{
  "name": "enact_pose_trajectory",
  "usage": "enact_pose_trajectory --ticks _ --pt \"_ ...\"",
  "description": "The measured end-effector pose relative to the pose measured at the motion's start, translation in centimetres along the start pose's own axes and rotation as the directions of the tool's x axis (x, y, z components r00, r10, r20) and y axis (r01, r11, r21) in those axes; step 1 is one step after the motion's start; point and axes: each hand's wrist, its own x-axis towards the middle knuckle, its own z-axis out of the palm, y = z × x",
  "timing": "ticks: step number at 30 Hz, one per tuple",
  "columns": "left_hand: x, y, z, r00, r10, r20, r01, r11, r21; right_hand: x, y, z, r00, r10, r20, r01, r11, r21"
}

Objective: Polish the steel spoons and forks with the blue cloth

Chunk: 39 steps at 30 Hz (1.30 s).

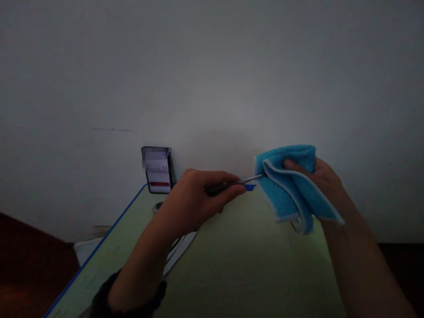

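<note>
My left hand [205, 194] is closed around a slim metal utensil [251, 179], which points right. Its far end meets the cloth, and whether the tip is tucked inside a fold I cannot tell; its kind does not show. A blue terry cloth [281, 194] with pale edging is gripped in my right hand [318, 176], with the thumb pressed on top. The cloth is folded over, and one flap hangs loose above the table. Both hands are raised over the tabletop, close to each other.
A phone [159, 172] leans upright against the wall at the table's back left. Beneath my left forearm lies a white item with dark lines [180, 251], partly hidden. The pale green table [245, 265] has a blue edge.
</note>
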Motion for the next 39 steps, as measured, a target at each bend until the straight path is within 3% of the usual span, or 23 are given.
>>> enact_pose_trajectory --ticks 3,7,10,14,18,24,27,29,31,33,35,39 --pt "-0.1 -0.2 0.0 1.0 0.014 -0.005 -0.014 0.999 0.032 -0.3 -0.1 -0.5 0.991 0.085 -0.104 -0.071 0.989 0.131" --pt "-0.3 -0.7 -0.6 0.998 0.04 0.046 -0.044 0.995 0.088 -0.6 0.0 -1.3 0.989 0.04 0.144 -0.03 0.997 -0.07" --pt "-0.3 -0.8 -1.2 0.99 0.088 0.109 -0.104 0.983 0.148 -0.4 -0.2 -1.4 0.944 0.017 0.329 0.088 0.949 -0.303" --pt "-0.5 -0.8 -1.5 0.979 0.102 0.176 -0.132 0.977 0.169 -0.4 -0.8 -0.8 0.889 0.029 0.458 0.221 0.848 -0.482" --pt "-0.6 -0.8 -1.6 0.974 0.091 0.208 -0.127 0.978 0.168 -0.8 -1.1 -0.4 0.865 0.062 0.497 0.263 0.788 -0.556" --pt "-0.9 -0.5 -1.9 0.977 0.038 0.209 -0.063 0.992 0.111 -1.4 -1.7 -0.3 0.879 0.081 0.47 0.269 0.73 -0.629" --pt "-0.9 -0.1 -2.0 0.993 0.019 0.113 -0.031 0.993 0.11 -1.5 -2.2 0.1 0.851 0.076 0.519 0.3 0.742 -0.6" --pt "-0.8 0.1 -1.9 0.998 0.018 -0.058 -0.013 0.997 0.082 -1.9 -2.5 0.4 0.832 0.087 0.549 0.329 0.719 -0.612" --pt "-0.8 0.1 -1.7 0.972 -0.03 -0.235 0.035 0.999 0.017 -2.4 -2.7 0.7 0.818 0.116 0.563 0.347 0.681 -0.644" --pt "-0.7 0.1 -1.6 0.941 -0.087 -0.327 0.087 0.996 -0.015 -3.1 -2.9 1.0 0.819 0.142 0.556 0.344 0.654 -0.674" --pt "-0.7 0.1 -1.5 0.945 -0.104 -0.309 0.116 0.993 0.019 -3.5 -3.0 1.1 0.835 0.136 0.533 0.338 0.637 -0.692" --pt "-0.5 0.4 -1.5 0.984 -0.069 -0.162 0.086 0.991 0.099 -3.0 -3.0 0.6 0.844 0.096 0.528 0.338 0.668 -0.663"
